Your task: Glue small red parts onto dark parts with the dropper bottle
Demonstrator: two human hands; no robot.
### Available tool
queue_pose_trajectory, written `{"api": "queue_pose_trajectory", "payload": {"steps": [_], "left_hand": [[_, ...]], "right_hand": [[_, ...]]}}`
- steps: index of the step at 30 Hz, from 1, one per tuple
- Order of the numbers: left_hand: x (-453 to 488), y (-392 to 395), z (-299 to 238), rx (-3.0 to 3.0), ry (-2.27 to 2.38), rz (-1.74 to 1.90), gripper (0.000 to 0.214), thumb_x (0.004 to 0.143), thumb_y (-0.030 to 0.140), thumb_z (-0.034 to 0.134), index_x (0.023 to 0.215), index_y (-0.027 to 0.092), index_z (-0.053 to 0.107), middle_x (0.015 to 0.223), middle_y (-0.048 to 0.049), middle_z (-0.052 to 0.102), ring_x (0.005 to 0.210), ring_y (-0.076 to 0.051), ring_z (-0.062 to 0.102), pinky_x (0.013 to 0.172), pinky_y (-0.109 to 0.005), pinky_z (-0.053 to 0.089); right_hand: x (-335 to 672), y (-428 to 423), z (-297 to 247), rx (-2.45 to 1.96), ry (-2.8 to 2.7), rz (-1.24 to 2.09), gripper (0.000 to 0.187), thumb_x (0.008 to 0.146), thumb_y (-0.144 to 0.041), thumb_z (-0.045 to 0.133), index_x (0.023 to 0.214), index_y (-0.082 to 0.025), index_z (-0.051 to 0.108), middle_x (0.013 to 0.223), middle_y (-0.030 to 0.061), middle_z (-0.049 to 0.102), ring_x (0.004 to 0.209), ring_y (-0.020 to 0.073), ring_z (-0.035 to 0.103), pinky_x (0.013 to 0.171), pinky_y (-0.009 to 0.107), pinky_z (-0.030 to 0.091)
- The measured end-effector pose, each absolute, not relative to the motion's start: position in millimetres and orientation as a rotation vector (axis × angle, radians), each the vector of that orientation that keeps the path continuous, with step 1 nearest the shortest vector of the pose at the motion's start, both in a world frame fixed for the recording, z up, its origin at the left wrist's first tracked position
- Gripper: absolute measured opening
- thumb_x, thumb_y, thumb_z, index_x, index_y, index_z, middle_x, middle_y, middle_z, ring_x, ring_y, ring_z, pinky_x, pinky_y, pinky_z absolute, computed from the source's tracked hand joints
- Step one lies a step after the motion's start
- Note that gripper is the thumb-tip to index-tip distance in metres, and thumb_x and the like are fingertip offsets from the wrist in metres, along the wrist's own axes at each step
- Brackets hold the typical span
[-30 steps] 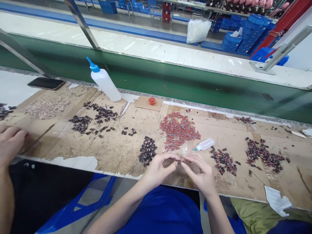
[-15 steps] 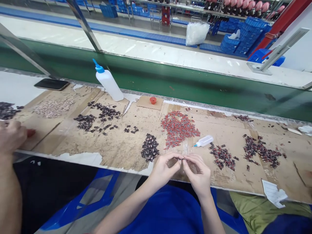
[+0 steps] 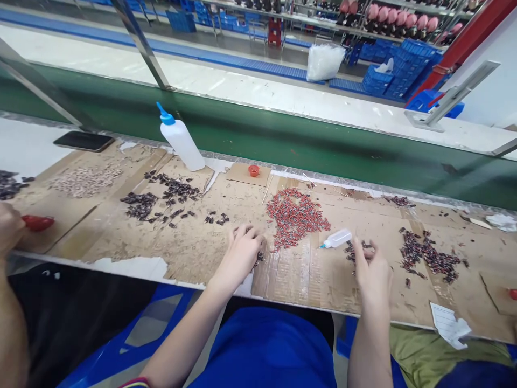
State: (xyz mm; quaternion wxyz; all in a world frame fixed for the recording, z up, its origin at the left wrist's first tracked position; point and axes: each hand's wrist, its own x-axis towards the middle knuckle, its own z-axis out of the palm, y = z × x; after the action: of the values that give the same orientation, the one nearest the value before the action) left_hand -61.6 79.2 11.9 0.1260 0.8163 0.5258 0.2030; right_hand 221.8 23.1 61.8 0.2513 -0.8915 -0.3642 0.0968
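Observation:
My left hand (image 3: 244,250) lies over the pile of small black parts (image 3: 259,260), covering most of it. Its fingers bend down and their tips are hidden, so I cannot tell what they hold. My right hand (image 3: 375,272) hovers over a pile of small red-and-black pieces (image 3: 352,252), thumb and forefinger apart, with nothing visible between them. Between the hands lies a heap of small red parts with metallic bits (image 3: 297,215). A small clear squeeze bottle with a blue tip (image 3: 338,238) rests on its side near my right hand.
A big white squeeze bottle (image 3: 183,145) stands at the back, beside a red cap (image 3: 253,170) on cardboard. More black parts (image 3: 139,206) and red-and-black pieces (image 3: 430,256) lie either side. Another person's hand (image 3: 10,229) is at far left, near a red object (image 3: 38,222). A phone (image 3: 84,141) lies behind.
My hands have parted from their meeting point in front of me. The left went to the black parts, the right to the red-and-black pile. The other person's hand shifted left.

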Motion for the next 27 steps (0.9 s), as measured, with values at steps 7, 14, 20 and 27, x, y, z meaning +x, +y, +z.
{"api": "queue_pose_trajectory", "payload": {"steps": [7, 14, 20, 27], "left_hand": [[-54.1, 84.2, -1.9, 2.441, 1.56, 0.505, 0.018, 0.084, 0.008, 0.054, 0.083, 0.02, 0.067, 0.1, -0.0113, 0.065, 0.112, -0.03, 0.046, 0.095, -0.05, 0.033], [-56.0, 87.1, 11.9, 2.39, 1.291, 0.507, 0.012, 0.09, 0.013, 0.054, 0.087, 0.021, 0.063, 0.093, -0.0056, 0.071, 0.112, -0.025, 0.051, 0.095, -0.043, 0.032], [-27.9, 68.4, 10.6, 2.168, 1.248, 0.63, 0.007, 0.084, 0.016, 0.067, 0.082, 0.023, 0.065, 0.089, -0.0003, 0.074, 0.103, -0.021, 0.06, 0.095, -0.041, 0.03], [-20.7, 59.5, 2.4, 2.067, 1.356, 0.605, 0.016, 0.078, 0.014, 0.072, 0.087, 0.026, 0.067, 0.094, -0.0006, 0.075, 0.111, -0.025, 0.058, 0.095, -0.044, 0.03]], "right_hand": [[210.3, 76.4, 54.5, -2.587, -1.258, 0.302, 0.068, 0.077, -0.061, 0.057, 0.113, -0.004, 0.064, 0.093, 0.0255, 0.071, 0.096, 0.0385, 0.067, 0.079, 0.042, 0.046], [224.4, 73.9, 40.7, -1.951, -0.81, 0.809, 0.053, 0.051, -0.045, 0.081, 0.091, -0.015, 0.064, 0.071, 0.0064, 0.07, 0.064, 0.0229, 0.065, 0.056, 0.031, 0.048], [203.7, 45.9, 32.6, -1.427, -0.46, 0.969, 0.041, 0.05, -0.05, 0.08, 0.067, -0.017, 0.063, 0.061, 0.001, 0.066, 0.052, 0.0127, 0.058, 0.044, 0.022, 0.041], [161.9, 26.3, 15.7, -1.493, -0.547, 0.83, 0.039, 0.057, -0.047, 0.079, 0.051, -0.016, 0.055, 0.044, -0.0044, 0.051, 0.04, 0.007, 0.041, 0.039, 0.02, 0.032]]}}
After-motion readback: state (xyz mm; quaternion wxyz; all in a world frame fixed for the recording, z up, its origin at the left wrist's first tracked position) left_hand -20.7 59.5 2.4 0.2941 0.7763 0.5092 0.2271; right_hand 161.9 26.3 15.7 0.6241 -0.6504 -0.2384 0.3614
